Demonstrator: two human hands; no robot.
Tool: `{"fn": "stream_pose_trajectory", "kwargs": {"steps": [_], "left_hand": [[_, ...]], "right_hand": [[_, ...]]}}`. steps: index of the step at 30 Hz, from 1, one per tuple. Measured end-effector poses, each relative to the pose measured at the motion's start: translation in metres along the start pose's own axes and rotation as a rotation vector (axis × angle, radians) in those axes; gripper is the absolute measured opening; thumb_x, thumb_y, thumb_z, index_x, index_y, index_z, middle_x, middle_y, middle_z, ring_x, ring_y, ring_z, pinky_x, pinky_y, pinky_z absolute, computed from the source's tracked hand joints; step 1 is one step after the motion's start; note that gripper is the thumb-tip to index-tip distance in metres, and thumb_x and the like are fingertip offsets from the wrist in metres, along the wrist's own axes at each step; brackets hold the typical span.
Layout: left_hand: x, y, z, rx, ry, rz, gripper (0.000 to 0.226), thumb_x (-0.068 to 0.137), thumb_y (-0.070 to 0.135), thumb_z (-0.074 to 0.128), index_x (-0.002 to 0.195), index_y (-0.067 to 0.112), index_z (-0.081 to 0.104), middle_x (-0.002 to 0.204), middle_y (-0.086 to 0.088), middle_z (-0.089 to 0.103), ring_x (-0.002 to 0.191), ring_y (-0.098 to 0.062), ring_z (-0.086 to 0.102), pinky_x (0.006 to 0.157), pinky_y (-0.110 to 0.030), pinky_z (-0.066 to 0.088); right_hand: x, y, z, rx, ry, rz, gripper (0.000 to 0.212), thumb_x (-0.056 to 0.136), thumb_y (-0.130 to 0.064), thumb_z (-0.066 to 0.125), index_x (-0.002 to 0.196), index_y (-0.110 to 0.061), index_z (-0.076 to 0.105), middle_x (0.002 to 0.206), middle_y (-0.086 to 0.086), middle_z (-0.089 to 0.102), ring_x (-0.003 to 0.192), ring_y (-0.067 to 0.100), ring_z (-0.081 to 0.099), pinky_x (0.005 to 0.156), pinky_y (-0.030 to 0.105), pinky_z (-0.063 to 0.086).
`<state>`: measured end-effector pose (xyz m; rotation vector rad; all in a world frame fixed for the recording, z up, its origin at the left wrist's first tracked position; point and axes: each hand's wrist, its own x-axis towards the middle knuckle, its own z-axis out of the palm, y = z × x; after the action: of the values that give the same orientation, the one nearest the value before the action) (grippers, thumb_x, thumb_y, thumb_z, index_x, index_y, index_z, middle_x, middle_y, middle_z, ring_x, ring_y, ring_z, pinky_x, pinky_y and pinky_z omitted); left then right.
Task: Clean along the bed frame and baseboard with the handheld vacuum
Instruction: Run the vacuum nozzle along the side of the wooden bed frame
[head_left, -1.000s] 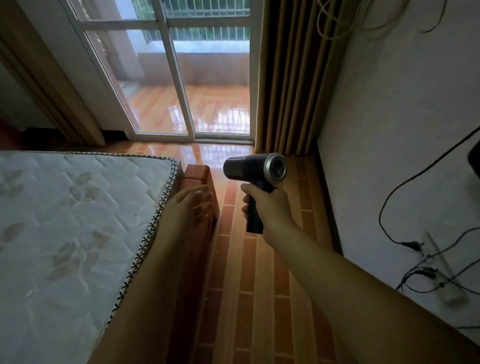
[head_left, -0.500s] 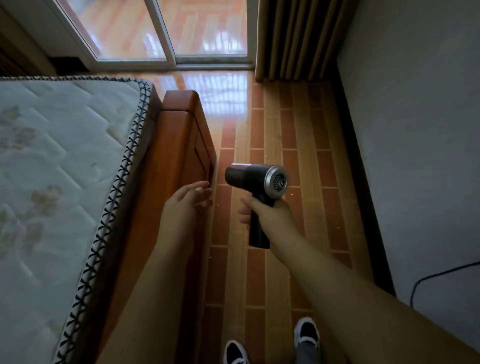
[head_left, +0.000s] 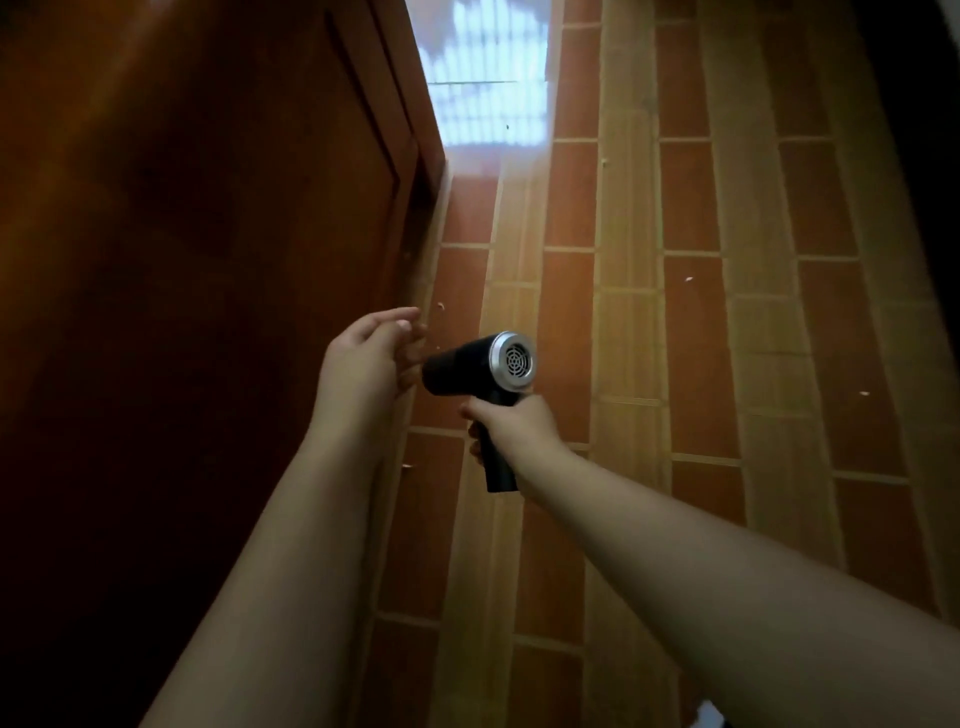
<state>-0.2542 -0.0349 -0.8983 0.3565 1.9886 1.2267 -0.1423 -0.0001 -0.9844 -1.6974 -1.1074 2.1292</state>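
Both forearms enter from the bottom edge, which cuts them off before the elbows. The right hand (head_left: 511, 423) is closed around the dark handle of the handheld vacuum (head_left: 480, 371); its fingers (head_left: 474, 434) are wrapped on the grip and mostly hidden behind it. The vacuum is held in the air above the floor (head_left: 691, 332), just beside the bed frame (head_left: 208, 260), with its silver grilled end toward the camera and its dark nose pointing left at the frame. The nose tip is covered by the left hand (head_left: 363, 358), so I cannot tell its shape. The left hand is beside the nose, fingers loosely curled and slightly apart, gripping nothing that I can see; whether they touch the vacuum or the wood is unclear. Small pale crumbs (head_left: 689, 279) lie scattered on the brick-pattern tiles. The bed frame fills the left side as a dark reddish wood panel, in deep shadow lower down. Farther away, a bright blurred reflection (head_left: 488, 88) shines on the floor. A dark strip at the top right corner is too dim to identify.
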Motion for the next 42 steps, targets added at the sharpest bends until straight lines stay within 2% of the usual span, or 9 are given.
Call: {"fn": "stream_pose_trajectory", "kwargs": {"steps": [2,5,9,13,17,22,29,36,42], "left_hand": [[0.022,-0.03,0.003,-0.003,0.021,0.007,0.021,0.094,0.014,0.046,0.098,0.022,0.065,0.093,0.0,0.07,0.084,-0.015,0.065,0.07,-0.025,0.051],[0.043,-0.056,0.003,0.006,0.032,0.019,0.021,0.095,0.014,0.045,0.101,0.021,0.064,0.092,0.003,0.069,0.081,-0.011,0.063,0.069,-0.023,0.051],[0.06,-0.071,-0.001,-0.007,0.061,0.03,0.021,0.095,0.014,0.046,0.104,0.019,0.064,0.09,0.005,0.069,0.079,-0.008,0.064,0.068,-0.022,0.051],[0.064,-0.077,-0.003,-0.019,0.074,0.007,0.022,0.095,0.015,0.047,0.107,0.019,0.064,0.095,0.003,0.07,0.087,-0.01,0.066,0.07,-0.023,0.05],[0.062,-0.081,-0.005,-0.024,0.078,-0.009,0.023,0.095,0.013,0.046,0.108,0.017,0.064,0.093,0.004,0.068,0.085,-0.01,0.064,0.075,-0.025,0.049],[0.061,-0.081,-0.009,0.006,0.084,0.008,0.022,0.095,0.015,0.046,0.106,0.02,0.064,0.094,0.005,0.068,0.088,-0.01,0.063,0.081,-0.028,0.049],[0.057,-0.08,-0.017,0.026,0.082,0.027,0.022,0.095,0.016,0.046,0.104,0.022,0.065,0.099,0.004,0.069,0.091,-0.012,0.064,0.082,-0.029,0.049],[0.055,-0.079,-0.028,0.049,0.079,0.052,0.022,0.093,0.017,0.049,0.104,0.023,0.067,0.105,0.0,0.071,0.099,-0.019,0.065,0.084,-0.033,0.048],[0.06,-0.069,-0.029,0.065,0.086,0.056,0.021,0.094,0.017,0.048,0.103,0.023,0.066,0.104,0.001,0.07,0.097,-0.017,0.064,0.083,-0.031,0.048]], "right_hand": [[0.037,0.027,0.004,-0.029,-0.058,0.035,0.015,0.083,-0.008,0.07,0.094,-0.003,0.061,0.072,0.01,0.058,0.058,0.019,0.056,0.053,0.028,0.051],[0.071,0.053,0.008,-0.123,-0.139,0.061,0.017,0.086,-0.006,0.066,0.1,0.0,0.059,0.072,0.01,0.056,0.053,0.016,0.054,0.045,0.024,0.047],[0.091,0.083,0.012,-0.384,-0.235,0.052,0.021,0.085,-0.012,0.066,0.103,0.001,0.063,0.072,0.008,0.06,0.055,0.017,0.056,0.057,0.031,0.049],[0.094,0.084,0.018,-0.475,-0.333,0.015,0.006,0.087,-0.009,0.065,0.09,-0.01,0.059,0.069,0.006,0.059,0.054,0.015,0.056,0.052,0.026,0.048],[0.093,0.084,0.027,-0.504,-0.34,-0.036,0.009,0.086,-0.009,0.065,0.09,-0.013,0.058,0.07,0.003,0.058,0.055,0.015,0.056,0.051,0.024,0.049],[0.099,0.091,0.037,-0.633,-0.279,-0.126,0.007,0.082,-0.02,0.067,0.086,-0.018,0.061,0.085,0.008,0.068,0.077,0.025,0.067,0.078,0.045,0.061],[0.097,0.095,0.048,-0.632,-0.272,-0.142,0.014,0.08,-0.021,0.069,0.085,-0.026,0.056,0.096,0.008,0.071,0.09,0.03,0.07,0.082,0.05,0.059],[0.091,0.112,0.074,-0.636,-0.386,-0.112,0.037,0.079,-0.033,0.071,0.11,-0.013,0.064,0.101,0.013,0.073,0.088,0.032,0.072,0.08,0.051,0.06],[0.113,0.095,0.079,-0.535,-0.276,-0.136,0.016,0.075,-0.025,0.073,0.083,-0.024,0.06,0.096,0.015,0.074,0.089,0.036,0.071,0.082,0.051,0.058]]}}
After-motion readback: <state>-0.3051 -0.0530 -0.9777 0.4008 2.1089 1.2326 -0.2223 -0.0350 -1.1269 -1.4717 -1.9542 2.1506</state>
